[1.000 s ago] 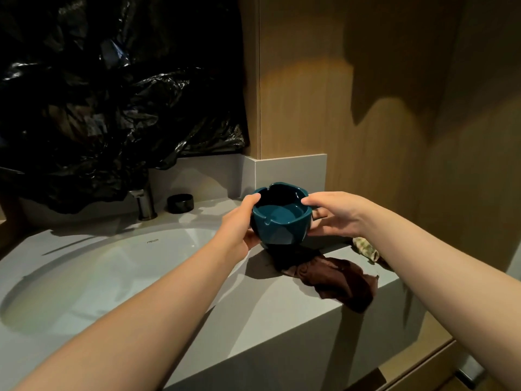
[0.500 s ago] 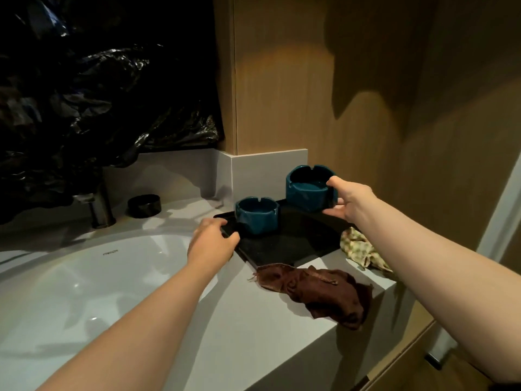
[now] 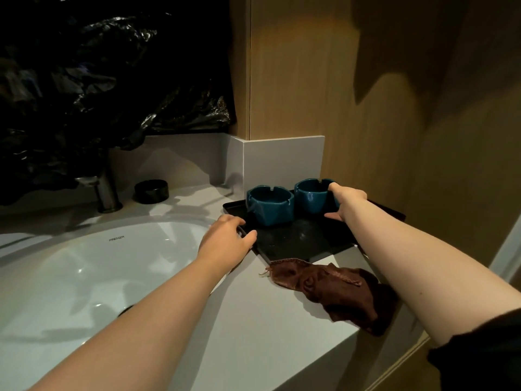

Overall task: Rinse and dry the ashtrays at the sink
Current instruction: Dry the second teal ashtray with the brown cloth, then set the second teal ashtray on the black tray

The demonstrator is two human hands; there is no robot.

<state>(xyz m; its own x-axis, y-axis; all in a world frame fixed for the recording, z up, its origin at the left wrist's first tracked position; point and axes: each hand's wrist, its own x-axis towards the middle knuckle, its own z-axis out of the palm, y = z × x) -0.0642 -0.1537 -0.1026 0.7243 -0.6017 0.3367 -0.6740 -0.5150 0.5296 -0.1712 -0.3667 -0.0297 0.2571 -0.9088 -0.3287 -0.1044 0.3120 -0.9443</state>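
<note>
A crumpled black plastic sheet point(image 3: 98, 80) covers the wall at the back left, and under it a dark metal tap point(image 3: 106, 190) stands on the grey counter point(image 3: 253, 320), with a small round black container point(image 3: 151, 190) just beside it. A flat black tray point(image 3: 296, 241) lies in the counter's far right corner, near the low grey backsplash point(image 3: 282, 162). Above rises a light wooden wall panel point(image 3: 366, 108).

Wood panelling point(image 3: 366, 114) covers the far and right walls, a warm light patch high on it, shadows to its right; crumpled black plastic sheeting point(image 3: 98, 80) hangs far left; a grey upstand point(image 3: 282, 162) backs the grey countertop point(image 3: 267, 334).
</note>
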